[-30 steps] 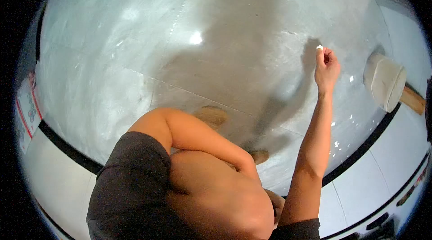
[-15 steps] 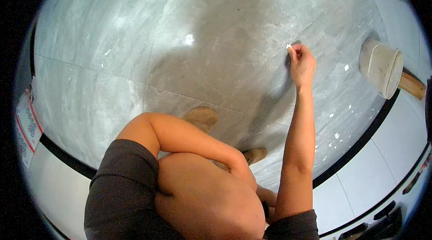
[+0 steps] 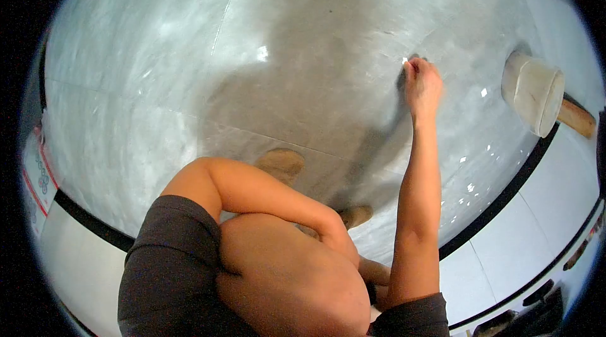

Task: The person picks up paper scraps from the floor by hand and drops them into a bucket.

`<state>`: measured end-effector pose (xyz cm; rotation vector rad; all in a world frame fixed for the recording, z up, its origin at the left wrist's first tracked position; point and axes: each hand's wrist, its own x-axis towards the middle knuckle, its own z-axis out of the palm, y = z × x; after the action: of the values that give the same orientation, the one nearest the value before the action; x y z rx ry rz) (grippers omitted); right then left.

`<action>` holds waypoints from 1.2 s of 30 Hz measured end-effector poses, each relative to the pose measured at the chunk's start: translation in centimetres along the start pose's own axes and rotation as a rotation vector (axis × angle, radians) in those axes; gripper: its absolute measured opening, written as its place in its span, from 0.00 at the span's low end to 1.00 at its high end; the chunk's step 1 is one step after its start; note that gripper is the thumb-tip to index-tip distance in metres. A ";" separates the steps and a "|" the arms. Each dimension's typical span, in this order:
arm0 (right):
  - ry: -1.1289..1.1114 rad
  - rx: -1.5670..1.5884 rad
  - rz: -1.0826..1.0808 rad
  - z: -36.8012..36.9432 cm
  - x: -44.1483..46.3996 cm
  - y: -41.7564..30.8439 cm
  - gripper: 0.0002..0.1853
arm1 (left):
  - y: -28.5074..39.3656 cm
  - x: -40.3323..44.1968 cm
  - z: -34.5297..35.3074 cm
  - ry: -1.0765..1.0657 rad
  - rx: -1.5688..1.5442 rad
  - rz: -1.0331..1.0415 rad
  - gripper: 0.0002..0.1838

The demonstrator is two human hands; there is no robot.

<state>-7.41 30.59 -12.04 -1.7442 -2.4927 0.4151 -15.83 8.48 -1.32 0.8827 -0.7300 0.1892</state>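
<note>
My right hand (image 3: 423, 84) reaches out over the grey marbled floor (image 3: 265, 97), thumb and fingers pinched on a small white piece (image 3: 405, 61). The piece sticks out at the left of the fingertips, close to the floor. My left arm is folded across my bent knee; its hand is hidden behind the leg. Several small white bits (image 3: 470, 187) lie on the floor to the right of my right forearm.
A whitish bucket (image 3: 533, 94) stands at the right, with a wooden piece (image 3: 577, 117) beside it. Black strips (image 3: 499, 214) border pale tiles. A red and white printed package (image 3: 39, 173) lies at the far left. My brown shoes show below me.
Over the last second my right hand has moved left with the white piece and lies nearer its shadow. The view has shifted slightly, then stayed almost still.
</note>
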 end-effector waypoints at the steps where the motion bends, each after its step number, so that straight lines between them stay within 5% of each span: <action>1: -0.026 -0.060 -0.046 -0.1 0.3 0.1 0.06 | -0.2 0.1 0.0 0.000 -0.008 -0.014 0.15; 6: 0.033 -0.153 -0.172 -0.1 -0.8 1.4 0.07 | 0.9 -0.2 -0.3 -0.002 0.017 -0.038 0.15; 11: 0.241 0.302 0.257 -7.1 -3.0 9.0 0.09 | 0.2 -1.0 0.2 0.063 0.033 -0.020 0.15; 20: 0.871 -0.115 0.439 -25.0 3.7 26.2 0.14 | -0.9 -0.6 -1.8 -0.055 -0.180 -0.127 0.18; 22: 0.866 -0.236 0.528 -27.2 6.1 30.3 0.15 | -1.0 -0.5 -2.5 -0.068 -0.152 -0.144 0.18; 25: 0.553 -0.457 0.555 -29.5 8.1 34.7 0.14 | -1.6 -0.4 -3.1 -0.045 -0.175 -0.153 0.19; 31: 0.760 -0.304 0.578 -29.6 5.0 30.7 0.21 | -2.1 0.3 -3.6 -0.049 -0.220 -0.130 0.20; 36: 0.516 -0.093 0.266 -17.8 -1.7 26.2 0.13 | -2.2 0.2 -3.7 -0.054 -0.136 -0.156 0.19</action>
<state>20.79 40.50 -1.60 -1.9203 -1.9579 -0.1336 -12.83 9.83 -4.12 0.8127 -0.7123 -0.0227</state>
